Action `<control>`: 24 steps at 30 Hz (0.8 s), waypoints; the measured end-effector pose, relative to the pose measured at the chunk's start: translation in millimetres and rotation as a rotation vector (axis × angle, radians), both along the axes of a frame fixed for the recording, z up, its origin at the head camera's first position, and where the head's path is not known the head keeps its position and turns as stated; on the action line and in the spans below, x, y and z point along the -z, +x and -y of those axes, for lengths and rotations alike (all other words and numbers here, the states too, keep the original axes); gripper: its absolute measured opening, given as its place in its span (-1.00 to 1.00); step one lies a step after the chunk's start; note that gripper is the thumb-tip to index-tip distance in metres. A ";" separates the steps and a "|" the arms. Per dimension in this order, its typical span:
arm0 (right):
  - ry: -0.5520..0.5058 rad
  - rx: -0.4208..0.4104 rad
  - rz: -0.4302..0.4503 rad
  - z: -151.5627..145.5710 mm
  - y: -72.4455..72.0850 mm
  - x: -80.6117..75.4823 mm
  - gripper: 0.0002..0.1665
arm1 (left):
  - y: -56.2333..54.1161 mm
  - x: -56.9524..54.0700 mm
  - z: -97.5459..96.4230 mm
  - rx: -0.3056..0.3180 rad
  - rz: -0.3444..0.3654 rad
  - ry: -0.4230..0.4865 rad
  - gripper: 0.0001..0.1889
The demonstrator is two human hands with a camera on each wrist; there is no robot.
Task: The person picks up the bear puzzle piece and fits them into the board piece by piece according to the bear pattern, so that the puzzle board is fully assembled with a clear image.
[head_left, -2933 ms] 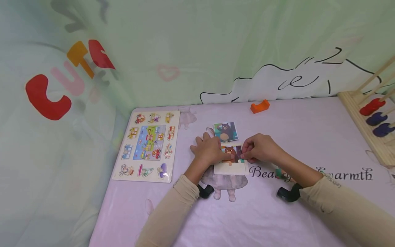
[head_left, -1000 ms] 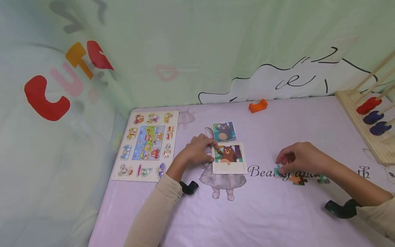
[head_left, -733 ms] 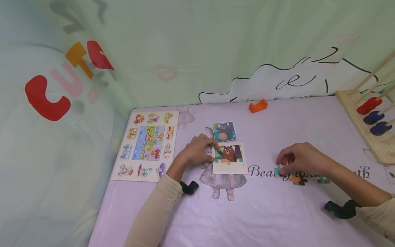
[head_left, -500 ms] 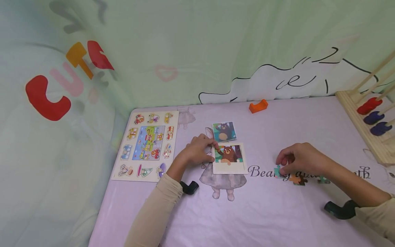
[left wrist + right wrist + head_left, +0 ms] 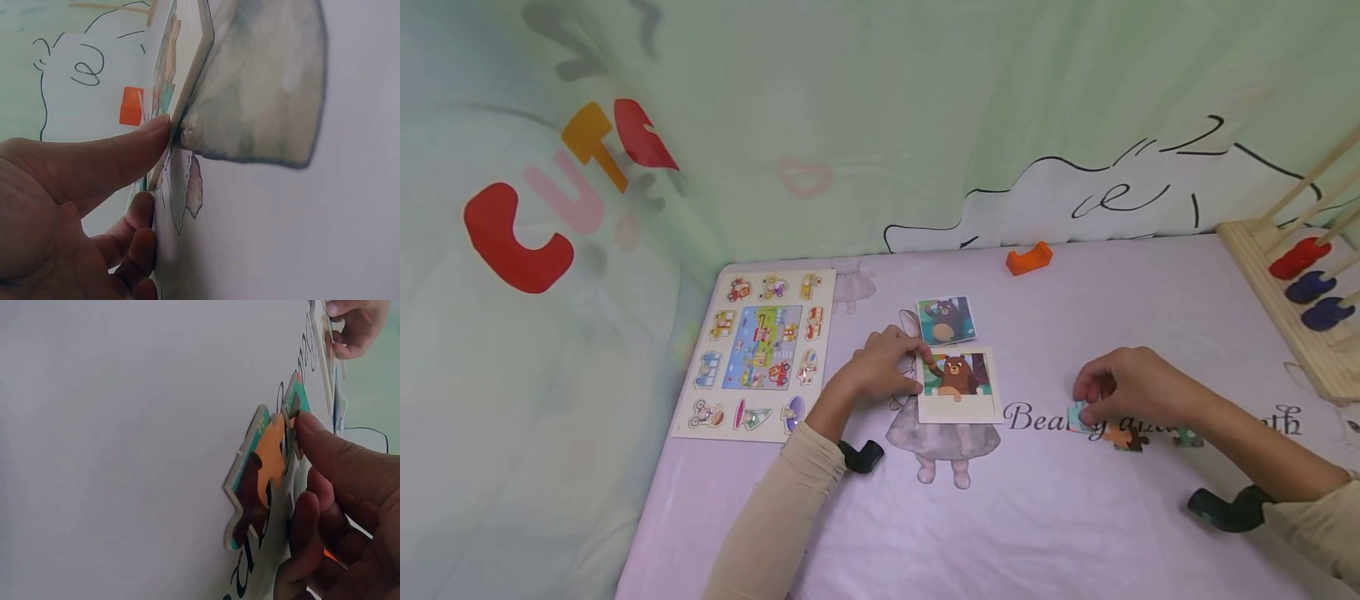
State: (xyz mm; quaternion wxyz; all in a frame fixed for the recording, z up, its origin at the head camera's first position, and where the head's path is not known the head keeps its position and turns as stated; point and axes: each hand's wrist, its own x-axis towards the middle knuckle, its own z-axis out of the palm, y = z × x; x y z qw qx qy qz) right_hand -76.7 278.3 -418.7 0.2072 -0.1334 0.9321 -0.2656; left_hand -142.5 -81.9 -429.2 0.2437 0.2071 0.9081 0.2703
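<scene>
A jigsaw board (image 5: 958, 408) with a pale frame lies flat, its upper part filled with pieces showing a brown bear. My left hand (image 5: 880, 365) holds the board at its left edge, index fingertip on the frame and thumb (image 5: 119, 153) against the side. My right hand (image 5: 1131, 387) is off to the right, pinching a teal puzzle piece (image 5: 1078, 417) between thumb and fingertips. Close beside it lies an orange-and-brown puzzle piece (image 5: 256, 481). A green puzzle piece (image 5: 1187, 437) is partly hidden under the right wrist. Behind the board sits a bear picture card (image 5: 945, 319).
On the left lies a wooden vehicle puzzle (image 5: 679, 423). An orange block (image 5: 1028, 258) stands near the back curtain. At the far right is a wooden rack (image 5: 1292, 333) with upright rods and red and blue pieces. Lettering is printed on the pinkish cloth (image 5: 1037, 500).
My right hand has left the board, moved right to the loose pieces and pinched the teal one, which now tilts slightly. The left hand has drawn back to the board's left edge.
</scene>
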 end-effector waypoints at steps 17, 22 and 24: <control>-0.102 0.040 0.070 29.8 -14.9 -10.0 -0.79 | -0.8 1.1 1.2 0.013 -0.001 -0.003 -0.65; -0.174 0.020 0.103 46.4 -21.7 -11.1 -0.77 | -0.8 2.0 1.0 0.007 -0.002 -0.002 -0.64; -0.200 0.018 0.119 53.5 -24.2 -11.0 -0.77 | -0.6 2.4 0.7 0.003 -0.003 -0.004 -0.64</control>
